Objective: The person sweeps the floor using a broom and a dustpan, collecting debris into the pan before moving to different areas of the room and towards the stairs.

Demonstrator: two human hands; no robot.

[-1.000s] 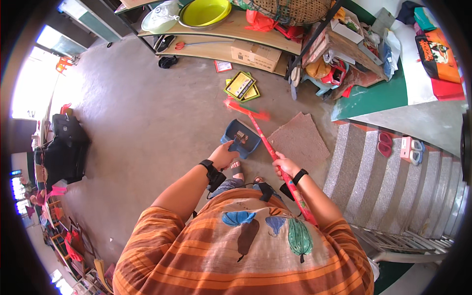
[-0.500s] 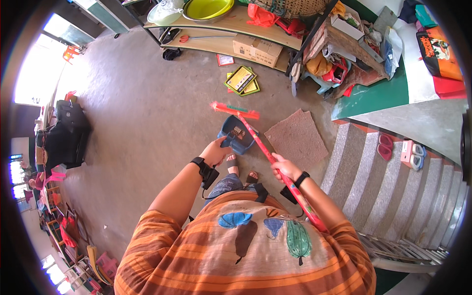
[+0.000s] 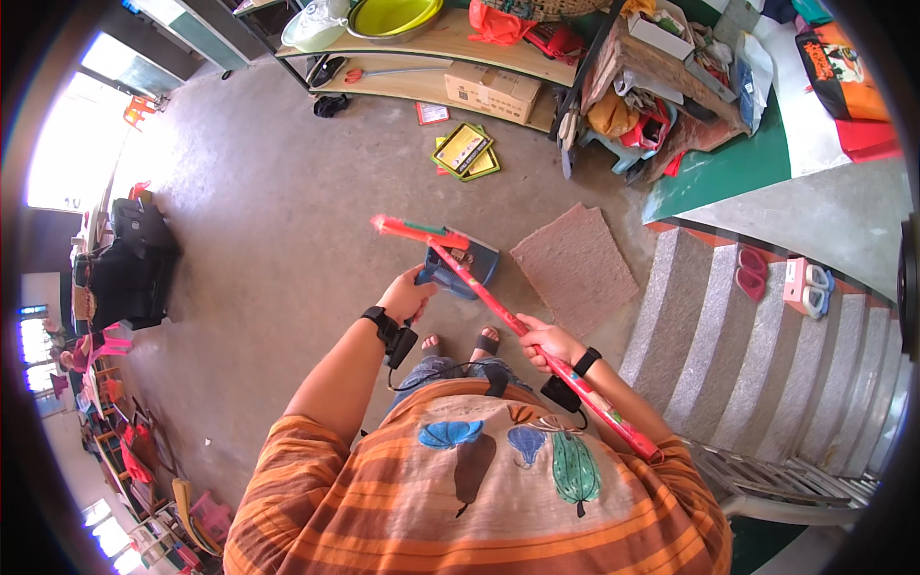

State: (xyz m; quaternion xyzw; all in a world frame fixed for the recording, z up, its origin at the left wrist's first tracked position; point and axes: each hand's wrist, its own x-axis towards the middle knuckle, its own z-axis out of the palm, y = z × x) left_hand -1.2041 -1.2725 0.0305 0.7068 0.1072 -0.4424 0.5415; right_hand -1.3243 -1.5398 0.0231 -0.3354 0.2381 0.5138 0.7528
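My left hand (image 3: 406, 295) is closed around the handle of a blue dustpan (image 3: 488, 271), held out ahead of my feet. Brownish scraps lie inside it, partly covered by the broom. A red broom (image 3: 599, 404) slants from beside my right forearm up to the left. My right hand (image 3: 553, 343) grips its long patterned handle at about the middle. The broom's red and green head (image 3: 418, 233) is over the dustpan's far left side; whether they touch I cannot tell.
A tan mat (image 3: 577, 268) lies right of the dustpan. Grey stairs (image 3: 671, 316) rise at the right, with pink slippers (image 3: 751, 273) on a step. Yellow-black boards (image 3: 465, 151) lie on the floor before a low shelf (image 3: 402, 88). Black luggage (image 3: 144, 259) stands left.
The broom head has swung left, from beyond the dustpan to over its left side. The dustpan has turned, its handle now pointing more to the left. Both feet show more fully.
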